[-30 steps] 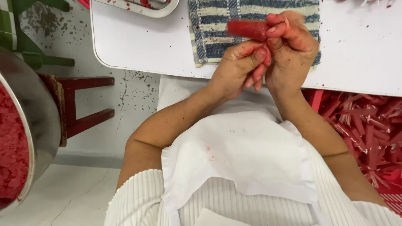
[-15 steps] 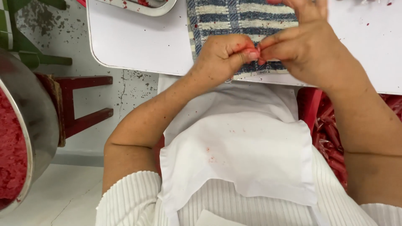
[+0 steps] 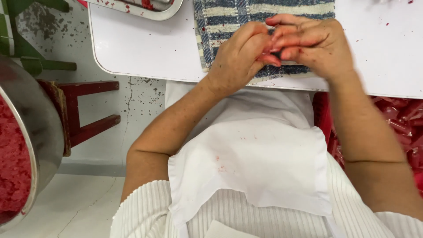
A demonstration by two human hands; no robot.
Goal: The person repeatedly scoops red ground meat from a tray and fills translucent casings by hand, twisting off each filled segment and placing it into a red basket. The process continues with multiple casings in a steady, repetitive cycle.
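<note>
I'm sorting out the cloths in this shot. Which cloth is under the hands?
The blue-and-cream striped cloth on the white table; both hands, left and right, work above it. The plain white cloth lies in the lap instead.

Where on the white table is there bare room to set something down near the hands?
The white table is bare between the tray at the far left and the striped cloth; another bare patch lies right of the cloth. It is crowded on the cloth itself, where the left hand and right hand meet over something small and red.
</note>
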